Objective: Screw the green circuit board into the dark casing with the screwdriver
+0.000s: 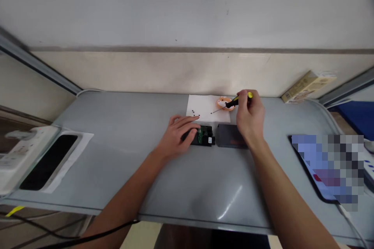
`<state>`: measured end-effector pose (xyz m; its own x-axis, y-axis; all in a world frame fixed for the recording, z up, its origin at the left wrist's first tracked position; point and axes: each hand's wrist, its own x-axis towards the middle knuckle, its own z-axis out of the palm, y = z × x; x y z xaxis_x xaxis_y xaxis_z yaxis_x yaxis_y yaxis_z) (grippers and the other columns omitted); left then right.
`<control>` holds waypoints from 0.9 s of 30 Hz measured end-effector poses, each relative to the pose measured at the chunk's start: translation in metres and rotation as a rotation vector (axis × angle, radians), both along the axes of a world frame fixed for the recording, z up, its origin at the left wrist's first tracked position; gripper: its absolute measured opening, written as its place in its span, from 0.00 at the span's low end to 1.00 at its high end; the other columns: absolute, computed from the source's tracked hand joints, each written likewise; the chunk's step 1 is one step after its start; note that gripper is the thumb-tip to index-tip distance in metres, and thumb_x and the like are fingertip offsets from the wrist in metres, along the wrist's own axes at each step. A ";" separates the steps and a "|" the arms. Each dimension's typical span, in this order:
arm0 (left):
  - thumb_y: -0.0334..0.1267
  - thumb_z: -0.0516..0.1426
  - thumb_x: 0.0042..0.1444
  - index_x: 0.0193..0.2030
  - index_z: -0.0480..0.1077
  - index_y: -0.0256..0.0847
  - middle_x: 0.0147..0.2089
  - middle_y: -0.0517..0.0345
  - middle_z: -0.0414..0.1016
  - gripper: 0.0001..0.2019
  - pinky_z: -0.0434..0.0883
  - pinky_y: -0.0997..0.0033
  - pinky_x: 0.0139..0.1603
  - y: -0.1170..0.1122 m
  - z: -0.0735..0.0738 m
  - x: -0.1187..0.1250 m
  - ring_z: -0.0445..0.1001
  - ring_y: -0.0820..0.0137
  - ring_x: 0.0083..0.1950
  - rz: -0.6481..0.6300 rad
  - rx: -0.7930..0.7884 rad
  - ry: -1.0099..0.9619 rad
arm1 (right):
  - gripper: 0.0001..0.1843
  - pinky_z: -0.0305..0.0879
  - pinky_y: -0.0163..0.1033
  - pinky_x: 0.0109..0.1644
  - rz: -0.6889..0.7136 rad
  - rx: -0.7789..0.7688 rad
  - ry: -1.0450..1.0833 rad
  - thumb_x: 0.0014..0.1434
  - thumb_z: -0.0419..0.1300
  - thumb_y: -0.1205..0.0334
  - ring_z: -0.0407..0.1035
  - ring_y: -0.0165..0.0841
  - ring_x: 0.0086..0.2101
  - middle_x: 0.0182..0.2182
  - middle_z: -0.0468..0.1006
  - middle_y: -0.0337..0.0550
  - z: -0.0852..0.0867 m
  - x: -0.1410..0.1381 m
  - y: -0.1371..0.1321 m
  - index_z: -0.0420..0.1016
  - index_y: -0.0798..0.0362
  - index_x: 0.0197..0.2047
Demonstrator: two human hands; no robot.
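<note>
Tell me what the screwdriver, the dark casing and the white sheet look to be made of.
The screwdriver has a handle that looks like smooth moulded plastic in black and yellow, with a thin shaft, probably steel. The dark casing has a dull, matt top, likely painted metal, though plastic is possible. The white sheet looks like plain matt paper, thin and lying flat.

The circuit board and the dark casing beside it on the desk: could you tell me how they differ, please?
The circuit board shows green components and a small white label, while the dark casing has a plain, closed dark top with a faint reddish mark. The left hand rests on the board, but not on the casing. Both lie flat, side by side, on the grey desk.
</note>
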<state>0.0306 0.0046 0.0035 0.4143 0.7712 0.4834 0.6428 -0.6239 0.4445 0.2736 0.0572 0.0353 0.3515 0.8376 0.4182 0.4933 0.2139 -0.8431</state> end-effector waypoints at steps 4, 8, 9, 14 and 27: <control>0.34 0.53 0.70 0.45 0.77 0.45 0.57 0.57 0.81 0.10 0.65 0.54 0.62 0.004 -0.003 -0.001 0.79 0.65 0.56 0.110 0.027 -0.119 | 0.22 0.59 0.38 0.34 0.019 0.007 0.057 0.71 0.50 0.41 0.66 0.31 0.28 0.28 0.74 0.38 0.002 -0.004 -0.002 0.75 0.50 0.41; 0.35 0.57 0.68 0.48 0.77 0.48 0.55 0.59 0.82 0.07 0.66 0.55 0.62 0.007 -0.005 -0.002 0.78 0.65 0.57 0.198 -0.001 -0.151 | 0.21 0.58 0.36 0.30 0.101 0.025 0.222 0.71 0.52 0.43 0.62 0.29 0.24 0.24 0.70 0.36 0.008 -0.011 -0.006 0.74 0.50 0.39; 0.36 0.58 0.67 0.49 0.77 0.48 0.55 0.59 0.81 0.07 0.66 0.54 0.62 0.008 -0.005 -0.002 0.78 0.64 0.57 0.216 -0.014 -0.150 | 0.21 0.58 0.35 0.30 0.130 0.027 0.277 0.71 0.52 0.43 0.62 0.28 0.24 0.24 0.69 0.35 0.009 -0.013 -0.007 0.74 0.50 0.39; 0.40 0.61 0.66 0.49 0.78 0.49 0.56 0.58 0.81 0.07 0.65 0.51 0.65 0.008 -0.008 -0.004 0.77 0.62 0.58 0.240 -0.075 -0.127 | 0.21 0.55 0.33 0.25 0.227 0.002 0.444 0.70 0.53 0.43 0.56 0.25 0.22 0.25 0.69 0.35 0.013 -0.025 -0.012 0.73 0.51 0.36; 0.39 0.59 0.68 0.44 0.78 0.47 0.47 0.58 0.82 0.05 0.71 0.55 0.56 0.014 -0.011 -0.006 0.79 0.65 0.49 0.163 0.042 -0.161 | 0.23 0.51 0.34 0.25 0.282 -0.083 0.517 0.68 0.54 0.38 0.54 0.26 0.23 0.25 0.64 0.34 0.001 -0.033 -0.013 0.73 0.50 0.38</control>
<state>0.0247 0.0185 -0.0078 0.2010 0.7995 0.5661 0.6595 -0.5378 0.5253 0.2410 0.0441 0.0366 0.2512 0.9508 0.1810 -0.0526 0.2002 -0.9783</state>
